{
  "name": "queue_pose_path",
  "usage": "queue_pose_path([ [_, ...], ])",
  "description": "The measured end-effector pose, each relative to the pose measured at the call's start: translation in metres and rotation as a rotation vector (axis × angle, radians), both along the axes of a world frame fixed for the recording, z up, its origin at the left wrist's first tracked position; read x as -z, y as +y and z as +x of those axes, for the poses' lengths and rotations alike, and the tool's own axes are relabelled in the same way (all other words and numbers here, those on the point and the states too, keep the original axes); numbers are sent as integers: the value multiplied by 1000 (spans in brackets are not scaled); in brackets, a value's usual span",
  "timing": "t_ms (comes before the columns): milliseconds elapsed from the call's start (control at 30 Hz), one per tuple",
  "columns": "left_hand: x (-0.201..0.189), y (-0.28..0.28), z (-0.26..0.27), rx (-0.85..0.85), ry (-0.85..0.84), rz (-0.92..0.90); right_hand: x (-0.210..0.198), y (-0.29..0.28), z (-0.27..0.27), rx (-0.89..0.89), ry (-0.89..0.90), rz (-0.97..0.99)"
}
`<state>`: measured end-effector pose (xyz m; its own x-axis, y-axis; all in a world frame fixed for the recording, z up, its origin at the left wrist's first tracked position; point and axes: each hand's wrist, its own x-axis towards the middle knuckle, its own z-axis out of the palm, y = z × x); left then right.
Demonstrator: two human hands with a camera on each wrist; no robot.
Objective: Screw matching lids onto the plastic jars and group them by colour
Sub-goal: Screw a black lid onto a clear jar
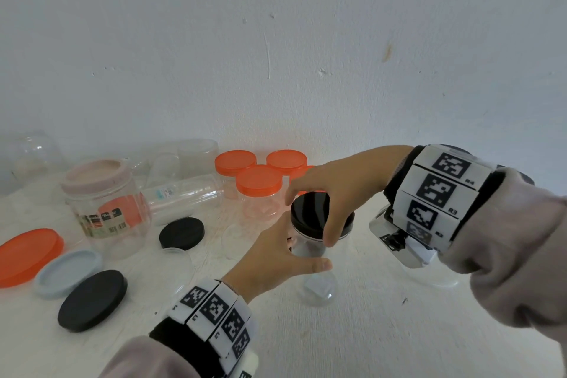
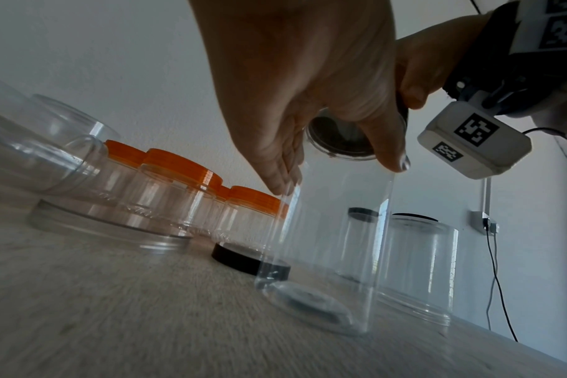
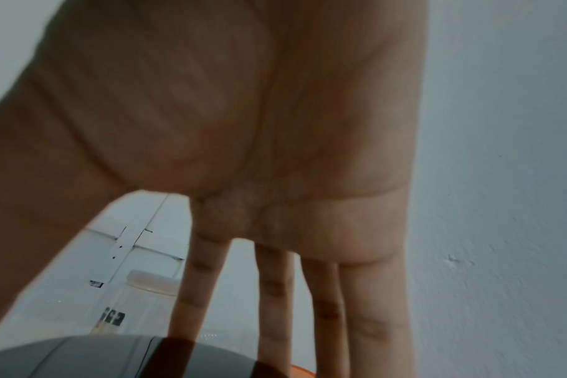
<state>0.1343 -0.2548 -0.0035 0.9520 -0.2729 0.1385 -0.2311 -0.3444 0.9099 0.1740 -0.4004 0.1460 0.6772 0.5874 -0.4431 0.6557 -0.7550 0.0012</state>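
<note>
Bare table [image 1: 352,341] lies open in front; orange-lidded jars [image 1: 259,190] crowd behind.

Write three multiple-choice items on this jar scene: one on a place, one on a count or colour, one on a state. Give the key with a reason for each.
1. Where is the pink-lidded jar?
A. left of the orange-lidded jars
B. in the right hand
C. lying on the big orange lid

2. What colour is the lid under the right hand?
A. orange
B. grey
C. black

3. How is the left hand engaged?
A. flat on the table
B. gripping the clear jar
C. holding a loose lid

Key: 1 A, the head view shows it upright on the table, left of the orange-lidded jars. 2 C, the cap between those fingers is black. 3 B, its thumb and fingers wrap the jar's body below the lid.
</note>
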Motion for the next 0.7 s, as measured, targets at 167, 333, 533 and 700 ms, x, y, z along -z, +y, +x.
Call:
queue_pose_path([
  [167, 0, -1, -1, -4, -3, 9, 0, -1, 2, -13, -14, 17],
  [333, 0, -1, -1, 6, -7, -1, 7, 2, 0, 57, -103, -25],
  [533, 0, -1, 0, 8, -11, 7, -3, 3, 0, -3, -18, -54],
  [700, 0, -1, 0, 8, -13, 15, -4, 4, 2, -48, -27, -23],
])
